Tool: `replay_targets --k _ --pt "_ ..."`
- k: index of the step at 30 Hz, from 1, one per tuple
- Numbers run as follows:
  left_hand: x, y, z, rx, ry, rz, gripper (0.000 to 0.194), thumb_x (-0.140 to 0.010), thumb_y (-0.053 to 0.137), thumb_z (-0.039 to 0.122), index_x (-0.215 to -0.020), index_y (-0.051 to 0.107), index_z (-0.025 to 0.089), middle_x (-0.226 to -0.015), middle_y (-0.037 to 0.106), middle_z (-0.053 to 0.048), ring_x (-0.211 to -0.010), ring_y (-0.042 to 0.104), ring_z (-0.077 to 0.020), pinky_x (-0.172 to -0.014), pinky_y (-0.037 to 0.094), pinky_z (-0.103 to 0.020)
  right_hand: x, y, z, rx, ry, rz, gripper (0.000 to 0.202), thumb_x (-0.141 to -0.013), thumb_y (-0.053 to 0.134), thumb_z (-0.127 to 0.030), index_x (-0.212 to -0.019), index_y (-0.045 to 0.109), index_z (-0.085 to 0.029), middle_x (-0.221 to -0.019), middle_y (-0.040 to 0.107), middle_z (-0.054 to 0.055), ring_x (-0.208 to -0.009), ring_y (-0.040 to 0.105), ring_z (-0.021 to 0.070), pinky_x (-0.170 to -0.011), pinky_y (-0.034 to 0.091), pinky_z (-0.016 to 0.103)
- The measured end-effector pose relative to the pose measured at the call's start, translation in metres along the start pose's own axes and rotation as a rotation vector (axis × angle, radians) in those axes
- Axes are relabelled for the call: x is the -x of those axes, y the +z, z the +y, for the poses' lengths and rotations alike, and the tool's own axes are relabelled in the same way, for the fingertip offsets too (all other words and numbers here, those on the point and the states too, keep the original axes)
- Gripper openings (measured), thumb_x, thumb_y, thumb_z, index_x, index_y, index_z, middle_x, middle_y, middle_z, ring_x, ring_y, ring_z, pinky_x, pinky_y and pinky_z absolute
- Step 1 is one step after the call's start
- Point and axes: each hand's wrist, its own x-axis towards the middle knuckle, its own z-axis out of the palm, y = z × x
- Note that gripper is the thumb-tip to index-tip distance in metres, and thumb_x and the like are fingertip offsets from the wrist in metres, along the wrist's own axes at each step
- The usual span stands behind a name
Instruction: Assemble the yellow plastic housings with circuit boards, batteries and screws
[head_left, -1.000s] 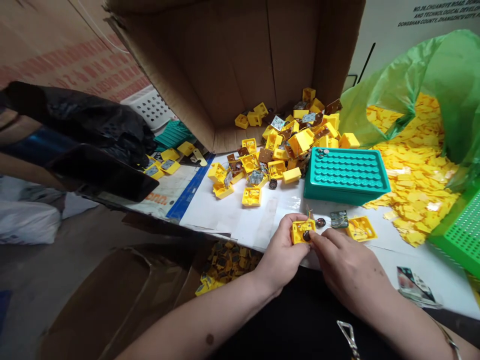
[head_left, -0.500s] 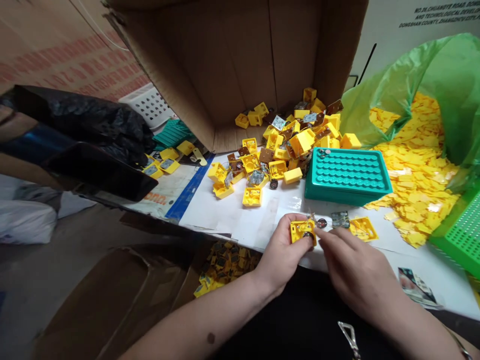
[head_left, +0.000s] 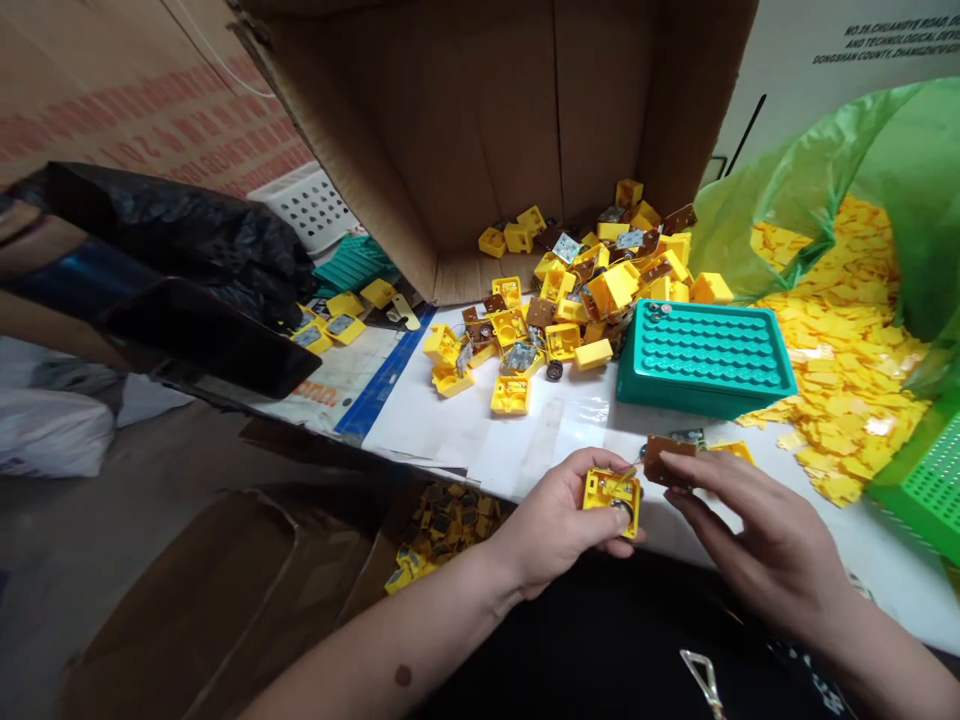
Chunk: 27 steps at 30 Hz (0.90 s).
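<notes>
A small yellow housing (head_left: 601, 488) with its open side up is in my left hand (head_left: 559, 515), whose thumb presses on a round dark part inside it. Just to the right, my right hand (head_left: 757, 530) pinches a brown circuit board (head_left: 667, 462) between thumb and fingers. Thin wires show between housing and board. Behind my right fingers lie a grey-green board (head_left: 688, 437) and another yellow housing (head_left: 733, 450), both partly hidden. A teal tray (head_left: 705, 350) with rows of round hollows stands beyond my hands, with a few small round parts at its back left corner.
Yellow housings and brown boards (head_left: 541, 312) are heaped before and inside a cardboard box (head_left: 495, 120). Flat yellow pieces (head_left: 840, 350) spill from a green bag (head_left: 795, 180) at right, beside a green basket (head_left: 922, 480). A black device (head_left: 217, 340) juts in at left.
My right hand has moved from the housing's edge and now holds the brown board up beside it. My left hand still holds the housing, slightly lower and tilted. The view has shifted a little.
</notes>
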Motion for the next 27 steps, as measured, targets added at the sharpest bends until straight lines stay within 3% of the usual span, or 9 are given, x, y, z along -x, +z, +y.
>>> replay_targets --k 3,5,7,10,14,19,23,25,27 --pt "-0.003 0.001 -0.001 -0.047 -0.001 0.015 0.032 -0.066 0.062 0.011 -0.095 0.053 0.021 -0.084 0.061 0.0 -0.069 0.062 -0.0122 -0.062 0.048 -0.024 0.001 -0.001 0.006 0.302 -0.153 0.042 0.046 -0.082 0.049 -0.003 -0.125 0.049 -0.02 -0.107 0.061 0.009 -0.093 0.06 0.0156 -0.078 0.051 0.027" --pt "-0.006 0.002 -0.002 -0.065 0.031 0.031 0.032 -0.065 0.062 0.01 -0.094 0.055 0.02 -0.085 0.061 -0.001 -0.07 0.06 -0.0119 -0.065 0.046 -0.026 -0.001 -0.001 0.005 0.366 -0.113 0.106 0.037 -0.082 0.053 -0.008 -0.116 0.056 -0.022 -0.106 0.057 0.01 -0.093 0.058 0.0177 -0.075 0.051 0.029" --pt "-0.009 0.002 -0.002 -0.039 0.066 0.072 0.032 -0.065 0.062 0.01 -0.095 0.056 0.02 -0.085 0.061 -0.001 -0.073 0.059 -0.0117 -0.069 0.045 -0.026 -0.004 0.001 -0.001 0.246 -0.001 0.1 0.022 -0.083 0.055 -0.015 -0.104 0.059 -0.021 -0.102 0.056 0.009 -0.091 0.057 0.0174 -0.072 0.051 0.028" --pt "-0.01 0.0 0.002 0.134 0.082 0.047 0.044 -0.058 0.061 0.005 -0.1 0.054 0.02 -0.088 0.062 -0.001 -0.081 0.058 -0.0124 -0.074 0.042 -0.024 -0.007 0.006 -0.011 -0.055 0.091 -0.061 0.014 -0.086 0.05 -0.015 -0.098 0.055 -0.021 -0.09 0.058 0.004 -0.083 0.058 0.0124 -0.069 0.05 0.023" --pt "-0.008 -0.006 0.008 0.358 0.03 -0.068 0.052 -0.056 0.058 0.006 -0.106 0.052 0.019 -0.096 0.063 -0.005 -0.086 0.059 -0.0155 -0.07 0.043 -0.024 -0.005 0.012 -0.018 -0.208 -0.012 -0.243 0.03 -0.087 0.041 -0.007 -0.108 0.054 -0.023 -0.101 0.057 0.004 -0.092 0.055 0.01 -0.075 0.049 0.021" --pt "-0.01 -0.002 0.006 0.294 -0.015 0.021 0.035 -0.068 0.061 0.012 -0.102 0.056 0.02 -0.092 0.063 -0.004 -0.08 0.06 -0.013 -0.067 0.044 -0.022 0.0 0.012 -0.016 -0.165 -0.08 -0.318 0.039 -0.086 0.041 -0.004 -0.118 0.051 -0.024 -0.11 0.053 0.006 -0.1 0.052 0.0111 -0.079 0.048 0.022" --pt "-0.012 0.001 0.003 0.273 -0.005 0.048 0.032 -0.067 0.064 0.01 -0.096 0.057 0.019 -0.093 0.063 -0.003 -0.077 0.06 -0.0112 -0.069 0.045 -0.023 0.003 0.015 -0.013 -0.043 -0.011 -0.127 0.035 -0.086 0.046 -0.007 -0.119 0.047 -0.018 -0.1 0.059 0.005 -0.091 0.056 0.0097 -0.077 0.048 0.019" --pt "-0.011 0.0 0.002 0.317 -0.022 -0.022 0.036 -0.064 0.063 0.008 -0.098 0.057 0.019 -0.095 0.063 -0.004 -0.082 0.06 -0.0126 -0.075 0.046 -0.026 0.002 0.017 -0.012 0.025 0.036 -0.02 0.03 -0.085 0.051 -0.011 -0.114 0.049 -0.016 -0.093 0.061 0.005 -0.083 0.057 0.0098 -0.072 0.048 0.019" --pt "-0.01 -0.002 0.0 0.347 -0.033 -0.089 0.042 -0.062 0.06 0.005 -0.101 0.057 0.019 -0.096 0.062 -0.004 -0.086 0.06 -0.0134 -0.08 0.045 -0.028 0.001 0.019 -0.012 0.063 0.053 -0.022 0.025 -0.086 0.051 -0.014 -0.111 0.052 -0.016 -0.09 0.06 0.005 -0.078 0.057 0.0109 -0.068 0.048 0.02"
